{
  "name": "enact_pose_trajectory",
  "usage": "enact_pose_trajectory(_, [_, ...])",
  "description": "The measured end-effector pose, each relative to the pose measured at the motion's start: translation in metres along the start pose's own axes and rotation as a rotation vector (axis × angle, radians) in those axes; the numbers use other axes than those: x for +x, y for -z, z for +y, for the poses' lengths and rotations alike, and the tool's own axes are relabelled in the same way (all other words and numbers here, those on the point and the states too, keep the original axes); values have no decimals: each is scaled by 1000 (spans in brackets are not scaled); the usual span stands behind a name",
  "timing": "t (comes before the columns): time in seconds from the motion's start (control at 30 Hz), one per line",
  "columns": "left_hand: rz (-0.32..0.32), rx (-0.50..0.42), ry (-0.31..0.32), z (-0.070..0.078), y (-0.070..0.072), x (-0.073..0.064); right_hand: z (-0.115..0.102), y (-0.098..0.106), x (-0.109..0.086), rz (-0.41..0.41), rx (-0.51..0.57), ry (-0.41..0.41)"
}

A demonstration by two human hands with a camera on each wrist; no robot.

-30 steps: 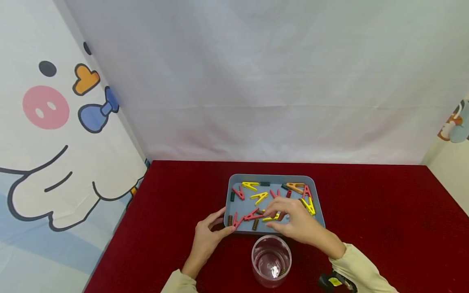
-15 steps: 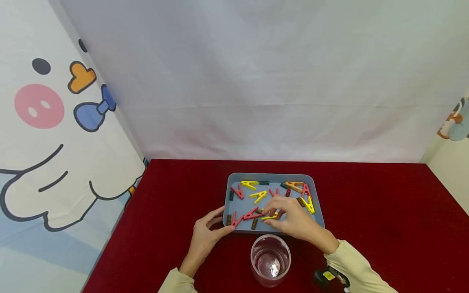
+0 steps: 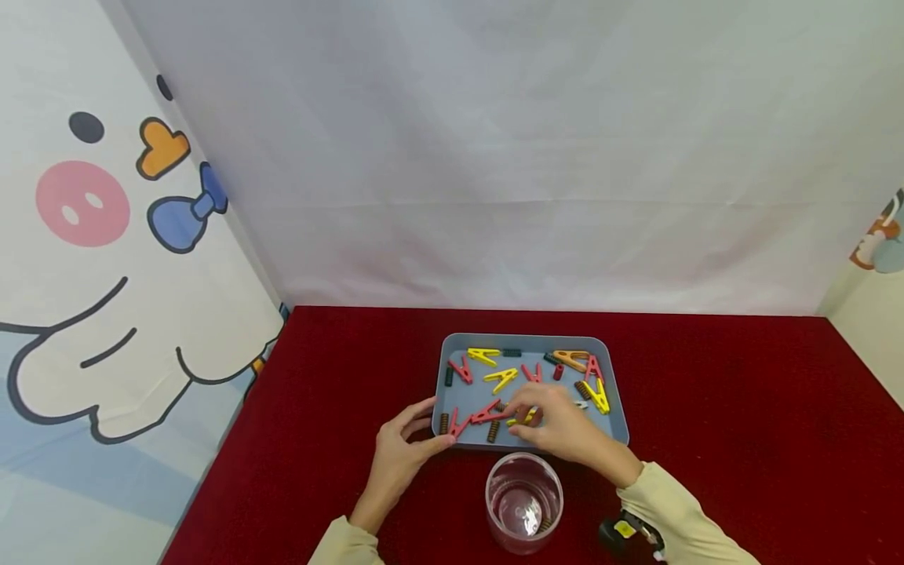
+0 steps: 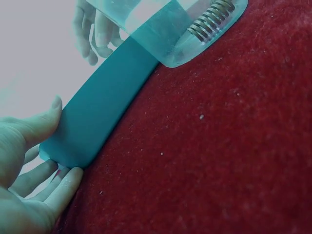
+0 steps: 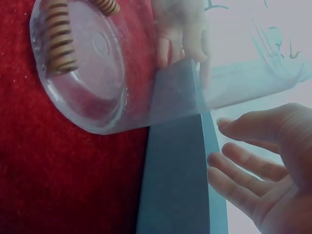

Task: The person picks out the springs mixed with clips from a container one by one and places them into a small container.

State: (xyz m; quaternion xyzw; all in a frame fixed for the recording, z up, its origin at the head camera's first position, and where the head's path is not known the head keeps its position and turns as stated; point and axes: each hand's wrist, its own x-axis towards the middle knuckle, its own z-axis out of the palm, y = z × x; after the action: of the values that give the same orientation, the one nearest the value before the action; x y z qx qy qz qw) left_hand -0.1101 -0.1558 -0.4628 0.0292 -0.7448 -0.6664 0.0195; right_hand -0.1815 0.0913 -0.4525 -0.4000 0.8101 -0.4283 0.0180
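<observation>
My left hand (image 3: 400,455) grips the near left corner of the blue-grey tray (image 3: 526,342), thumb on its rim and fingers around the corner. In the left wrist view, the tray wall (image 4: 105,97) runs past the thumb. My right hand (image 3: 554,420) hovers over the tray's near right part, fingers bent above a yellow plastic clip (image 3: 518,421) that is partly hidden. Thumb and fingers are apart in the right wrist view, with nothing seen between them. Around it lie red clips (image 3: 487,412), a yellow clip (image 3: 599,397) and brown coil springs (image 3: 493,431).
A clear plastic jar (image 3: 523,541) stands close in front of the tray, with a brown coil spring (image 5: 61,39) on its bottom. More clips, such as an orange one (image 3: 570,359), and dark springs (image 3: 512,353) lie at the tray's back. Red cloth (image 3: 720,424) covers the table.
My right hand shifts slightly and its wrist has drawn a little left; a pale-tipped piece now shows beside it. The left hand keeps its grip on the tray.
</observation>
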Motion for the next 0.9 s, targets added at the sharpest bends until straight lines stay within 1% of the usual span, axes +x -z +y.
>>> enact_pose_trajectory(0.13, [4,0,9,-2,0,-2,-1,-4,2,-40,-2,-26])
enact_pose_trajectory(0.23, [5,1,10,-2,1,-3,-1,-7,3,-55,-20,-30])
enact_pose_trajectory(0.47, [0,18,-32,-3,1,1,1,-12,10,-38,-77,-2])
enact_pose_trajectory(0.67, [-8,36,-30,-2,1,2,4,-18,14,-22,-123,7])
enact_pose_trajectory(0.9, [-6,32,-9,-1,1,1,3,-25,16,-21,-146,-11])
